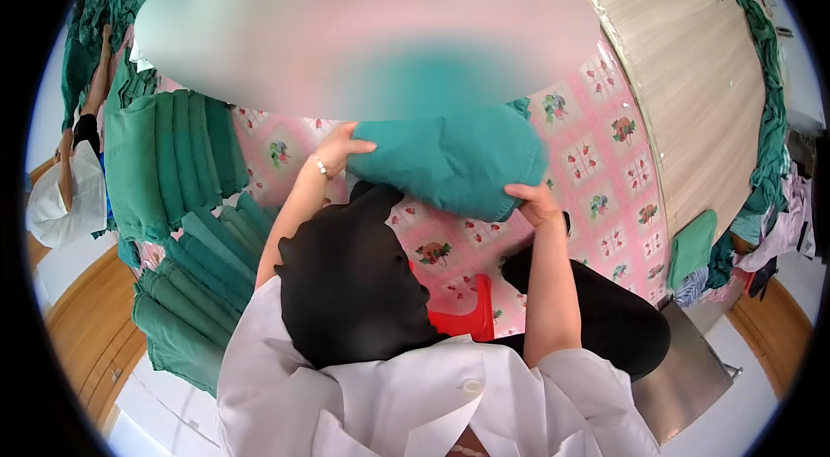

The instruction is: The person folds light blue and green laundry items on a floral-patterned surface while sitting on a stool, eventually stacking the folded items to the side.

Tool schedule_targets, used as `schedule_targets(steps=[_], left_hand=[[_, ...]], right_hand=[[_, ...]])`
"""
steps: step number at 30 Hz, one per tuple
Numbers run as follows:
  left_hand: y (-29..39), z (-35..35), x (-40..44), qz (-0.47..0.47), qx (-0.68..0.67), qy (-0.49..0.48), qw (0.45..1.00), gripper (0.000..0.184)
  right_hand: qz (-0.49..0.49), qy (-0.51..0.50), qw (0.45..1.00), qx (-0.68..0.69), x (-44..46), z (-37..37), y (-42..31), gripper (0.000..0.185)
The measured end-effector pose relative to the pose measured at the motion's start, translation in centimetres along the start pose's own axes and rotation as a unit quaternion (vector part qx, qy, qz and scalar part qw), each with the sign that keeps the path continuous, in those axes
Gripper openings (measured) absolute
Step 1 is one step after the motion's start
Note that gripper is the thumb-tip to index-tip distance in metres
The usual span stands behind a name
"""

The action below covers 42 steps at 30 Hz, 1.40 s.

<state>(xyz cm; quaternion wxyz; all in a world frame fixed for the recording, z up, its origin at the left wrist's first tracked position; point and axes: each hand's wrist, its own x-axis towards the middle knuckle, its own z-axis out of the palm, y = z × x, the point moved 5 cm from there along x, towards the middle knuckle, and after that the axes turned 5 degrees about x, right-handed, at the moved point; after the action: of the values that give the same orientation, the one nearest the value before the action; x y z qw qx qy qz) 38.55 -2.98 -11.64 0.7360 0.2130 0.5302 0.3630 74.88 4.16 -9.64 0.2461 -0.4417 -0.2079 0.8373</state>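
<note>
A folded teal-green cloth is stretched between my two hands, raised in front of me over the pink printed table cover. My left hand grips its left edge, the thumb lying on top. At the lower right corner my right hand pinches the fabric between thumb and fingers. The cloth's far part disappears into a large blurred patch, so its full outline is hidden.
Rows of folded green cloths stand on my left, with another stack nearer me. A beige surface adjoins the pink table cover. Something red lies below my arms. A co-worker in white is at far left.
</note>
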Motion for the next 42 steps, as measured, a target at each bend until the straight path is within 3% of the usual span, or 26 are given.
schedule_targets(steps=[1, 3, 4, 5, 6, 8, 10, 11, 12, 14, 15, 16, 18, 21, 22, 24, 25, 27, 28, 30, 31, 32, 33, 34, 37, 42], left_hand=[[0.6, 0.0, -0.8, 0.041, -0.003, -0.023, 0.999, 0.042], [0.3, 0.4, -2.4, 0.032, -0.021, -0.026, 0.999, 0.044], [0.1, 0.4, -2.9, 0.024, -0.036, -0.03, 0.999, 0.047], [-0.8, 0.2, -2.2, 0.044, 0.138, -0.054, 0.988, 0.043], [-0.8, 0.3, -2.0, 0.043, 0.135, -0.051, 0.989, 0.043], [0.1, 2.5, -2.2, 0.043, 0.243, -0.153, 0.957, 0.041], [1.0, 4.9, -2.9, 0.037, 0.345, -0.257, 0.902, 0.04], [1.0, 5.7, -3.4, 0.035, 0.392, -0.309, 0.866, 0.039], [1.2, 6.1, -3.7, 0.035, 0.391, -0.309, 0.866, 0.039], [2.2, 6.4, -4.3, 0.045, 0.248, -0.275, 0.928, 0.035], [2.4, 6.1, -4.4, 0.046, 0.245, -0.274, 0.929, 0.035], [2.3, 5.8, -4.3, 0.044, 0.235, -0.277, 0.931, 0.031], [1.8, 4.7, -4.0, 0.043, 0.219, -0.281, 0.933, 0.026], [2.4, 3.1, -4.5, -0.094, 0.163, -0.214, 0.958, 0.005], [1.6, 2.5, -4.3, -0.098, 0.159, -0.213, 0.959, 0.005], [1.8, 1.9, -3.6, 0.099, -0.014, -0.256, 0.962, 0.005], [1.5, 1.7, -3.5, 0.119, 0.022, -0.234, 0.965, 0.008], [-2.0, -0.4, -2.9, 0.068, 0.015, -0.195, 0.978, 0.01], [-3.4, -1.5, -2.8, 0.011, 0.006, -0.157, 0.988, 0.013], [-1.4, -1.2, -4.3, -0.01, -0.001, -0.121, 0.993, 0.019], [-1.1, -1.5, -4.9, -0.026, -0.051, -0.07, 0.996, 0.012], [-1.3, -1.9, -5.2, -0.04, -0.103, -0.021, 0.994, 0.008], [-3.2, -3.1, -4.8, -0.023, -0.142, 0.015, 0.989, 0.011], [-3.3, -2.8, -4.6, -0.026, -0.145, 0.011, 0.989, 0.011], [-2.0, -2.2, -3.6, 0.008, -0.123, -0.041, 0.992, 0.014], [0.4, -1.0, -0.2, 0.036, 0.0, -0.12, 0.992, 0.021]], right_hand=[[0.003, 0.001, 1.0, -0.002, 0.0, -1.0, -0.9, 0.053], [-0.052, -0.203, 0.931, 0.298, 0.2, -1.0, -3.8, 0.051], [-0.048, -0.204, 0.932, 0.297, 1.4, -1.8, -3.9, 0.051], [-0.049, -0.071, 0.974, 0.209, 3.7, -3.6, -3.5, 0.054], [-0.051, 0.064, 0.99, 0.114, 5.7, -5.3, -3.3, 0.058], [-0.042, 0.021, 0.999, -0.019, 9.6, -1.8, -4.7, 0.061], [-0.025, -0.097, 0.995, 0.02, 12.4, 2.5, -5.0, 0.06], [0.068, -0.173, 0.982, 0.008, 13.3, 4.4, -4.0, 0.056], [0.157, -0.25, 0.956, -0.006, 13.5, 6.2, -3.1, 0.053], [0.329, -0.231, 0.881, -0.25, 12.5, 8.1, -0.3, 0.05], [0.256, -0.304, 0.811, -0.43, 12.4, 8.1, 1.9, 0.048], [0.173, -0.361, 0.701, -0.591, 11.7, 7.6, 4.1, 0.048], [0.253, -0.388, 0.646, -0.607, 7.0, 9.4, 4.3, 0.047], [0.357, -0.415, 0.659, -0.515, 1.1, 9.3, 4.6, 0.043], [0.387, -0.386, 0.736, -0.399, 0.4, 9.6, 4.9, 0.038], [0.419, -0.298, 0.845, -0.146, -0.5, 10.2, 4.8, 0.028], [0.232, -0.225, 0.923, -0.206, 2.8, 8.9, 5.4, 0.027], [-0.028, -0.148, 0.919, -0.363, 6.8, 8.5, 6.7, 0.026], [-0.029, -0.151, 0.92, -0.362, 7.0, 8.5, 9.2, 0.026], [0.112, -0.261, 0.829, -0.482, 5.0, 8.7, 15.5, 0.031], [0.115, -0.261, 0.831, -0.478, 2.8, 8.5, 16.6, 0.031], [0.246, -0.2, 0.944, -0.092, 0.5, 8.1, 17.4, 0.035], [0.341, -0.077, 0.888, 0.3, -1.9, 7.8, 18.2, 0.039], [0.321, -0.067, 0.893, 0.309, -2.7, 7.8, 18.2, 0.039], [0.204, -0.111, 0.971, 0.05, -2.8, 7.6, 16.2, 0.04], [0.042, -0.071, 0.989, -0.12, -1.5, 6.4, 9.9, 0.043]])
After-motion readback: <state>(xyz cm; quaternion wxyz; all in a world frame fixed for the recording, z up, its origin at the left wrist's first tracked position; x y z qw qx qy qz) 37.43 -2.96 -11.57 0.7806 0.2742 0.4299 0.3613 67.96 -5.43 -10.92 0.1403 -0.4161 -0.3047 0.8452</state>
